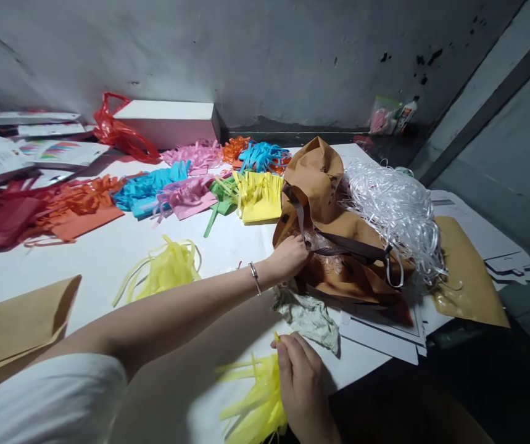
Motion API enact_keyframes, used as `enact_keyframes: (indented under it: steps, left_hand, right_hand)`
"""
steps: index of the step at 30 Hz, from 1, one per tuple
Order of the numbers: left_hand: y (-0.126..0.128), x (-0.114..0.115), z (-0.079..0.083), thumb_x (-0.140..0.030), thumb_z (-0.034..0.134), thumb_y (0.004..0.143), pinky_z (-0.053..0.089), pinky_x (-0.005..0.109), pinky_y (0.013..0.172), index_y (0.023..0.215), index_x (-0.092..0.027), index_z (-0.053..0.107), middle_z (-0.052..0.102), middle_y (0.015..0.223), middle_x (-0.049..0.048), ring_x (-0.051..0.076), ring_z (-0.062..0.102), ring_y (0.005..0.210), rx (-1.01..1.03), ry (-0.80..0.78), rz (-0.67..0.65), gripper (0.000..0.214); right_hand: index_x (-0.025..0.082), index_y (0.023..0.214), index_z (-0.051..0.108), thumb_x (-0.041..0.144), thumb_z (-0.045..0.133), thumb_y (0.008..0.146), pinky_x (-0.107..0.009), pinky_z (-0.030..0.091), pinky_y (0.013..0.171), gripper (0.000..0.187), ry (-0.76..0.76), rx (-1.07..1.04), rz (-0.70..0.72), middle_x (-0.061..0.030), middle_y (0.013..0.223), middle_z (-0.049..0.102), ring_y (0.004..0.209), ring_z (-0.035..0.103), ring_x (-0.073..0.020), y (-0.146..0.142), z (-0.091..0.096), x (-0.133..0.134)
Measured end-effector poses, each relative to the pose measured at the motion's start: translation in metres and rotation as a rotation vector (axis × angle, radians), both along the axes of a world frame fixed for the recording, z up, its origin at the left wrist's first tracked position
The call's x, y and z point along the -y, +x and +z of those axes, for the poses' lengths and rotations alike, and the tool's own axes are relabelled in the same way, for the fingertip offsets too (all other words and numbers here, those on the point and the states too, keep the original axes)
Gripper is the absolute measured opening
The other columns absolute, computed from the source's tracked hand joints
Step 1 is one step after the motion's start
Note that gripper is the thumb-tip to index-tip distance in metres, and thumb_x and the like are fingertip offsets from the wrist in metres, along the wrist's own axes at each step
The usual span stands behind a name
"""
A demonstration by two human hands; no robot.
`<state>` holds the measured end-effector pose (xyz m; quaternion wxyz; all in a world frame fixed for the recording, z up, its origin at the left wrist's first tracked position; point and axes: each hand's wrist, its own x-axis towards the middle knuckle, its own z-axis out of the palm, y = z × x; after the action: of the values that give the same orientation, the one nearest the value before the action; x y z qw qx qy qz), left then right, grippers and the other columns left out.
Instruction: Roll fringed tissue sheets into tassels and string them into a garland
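Left hand (pixel 287 258) was pinching the mouth of the crumpled brown fabric bag (pixel 334 246); right hand (pixel 302 385), just in front of the bag, gripped a bundle of yellow cut-paper fringe (pixel 255 401). Many coloured fringe pieces (pixel 190 188) and another yellow bundle (pixel 165 268) lay loose on the white surface (pixel 107 259) left of the bag: looked like mostly unbagged.

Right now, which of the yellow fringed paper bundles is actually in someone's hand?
The yellow bundle at the table's near edge, gripped by the right hand; the other two yellow ones lie untouched farther back.
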<state>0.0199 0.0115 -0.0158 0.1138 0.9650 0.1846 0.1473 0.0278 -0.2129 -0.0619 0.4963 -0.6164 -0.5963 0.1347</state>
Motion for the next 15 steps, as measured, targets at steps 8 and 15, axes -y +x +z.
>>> enact_keyframes:
  steps: [8,15]
  left_hand:
    - [-0.046,0.033,0.027,-0.017,0.046,0.096,0.051,0.029,0.07,0.087,-0.013,0.059,0.064,0.082,0.0064,0.016,0.059,0.073,0.104,-0.45,0.027,0.016]
    - [-0.144,0.119,0.041,-0.038,0.078,0.079,0.038,0.022,0.06,0.08,-0.013,0.058,0.051,0.075,-0.0003,0.009,0.044,0.064,0.448,-1.858,0.191,0.032]
  right_hand:
    - [0.02,0.083,0.059,0.019,0.04,0.102,-0.021,0.05,0.063,0.027,0.028,-0.006,-0.023,-0.001,0.073,0.062,0.067,0.063,-0.0127,0.004,0.006,-0.001]
    - [0.018,0.108,0.064,0.018,0.047,0.1,-0.021,0.055,0.067,0.019,0.107,0.013,-0.016,-0.0055,0.087,0.072,0.075,0.07,-0.014,-0.006,0.022,0.022]
